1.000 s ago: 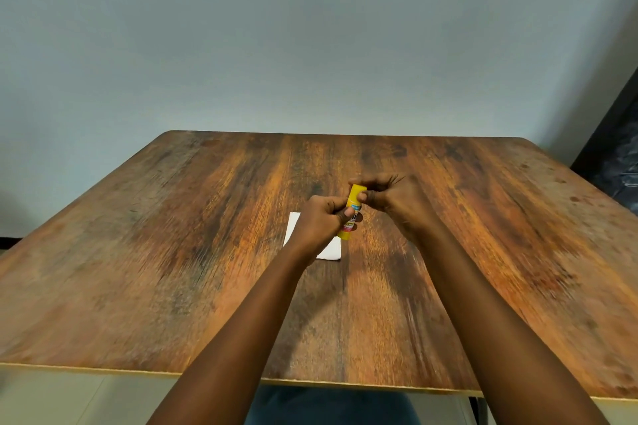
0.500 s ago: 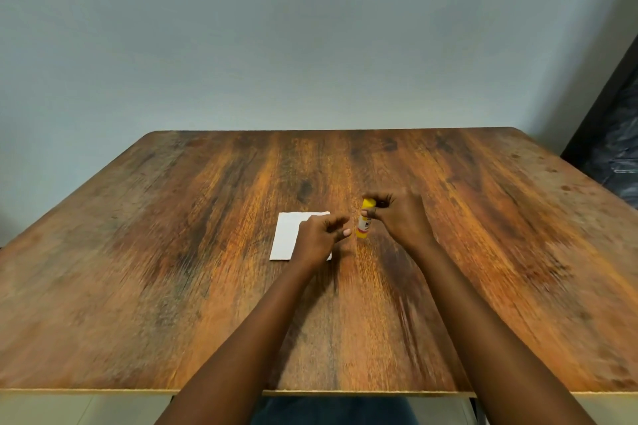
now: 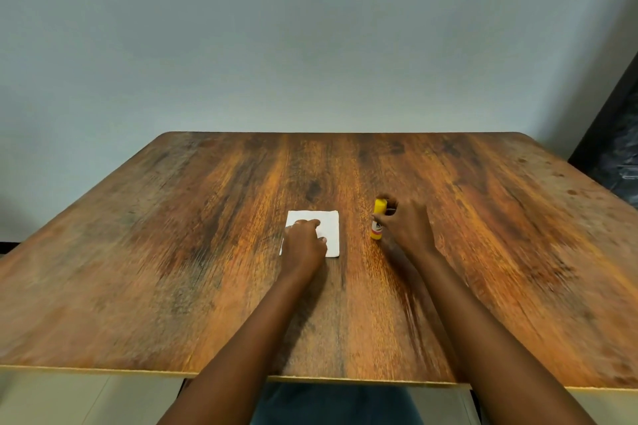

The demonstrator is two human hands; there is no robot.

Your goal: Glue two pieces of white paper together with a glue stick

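Observation:
A small square of white paper (image 3: 329, 228) lies flat near the middle of the wooden table (image 3: 172, 252). My left hand (image 3: 305, 247) rests on its left half, fingers bent down onto the sheet; whether one or two sheets lie there cannot be told. To the right of the paper a yellow glue stick (image 3: 377, 219) stands upright on the table with its cap on. My right hand (image 3: 407, 228) has thumb and fingers around the stick from the right side.
The table's front edge runs close to my body. A plain wall stands behind the far edge. A dark object (image 3: 618, 148) is at the far right beyond the table.
Both hands held the glue stick together above the paper; now my left hand has let go and dropped onto the paper, and my right hand has set the stick upright to the right.

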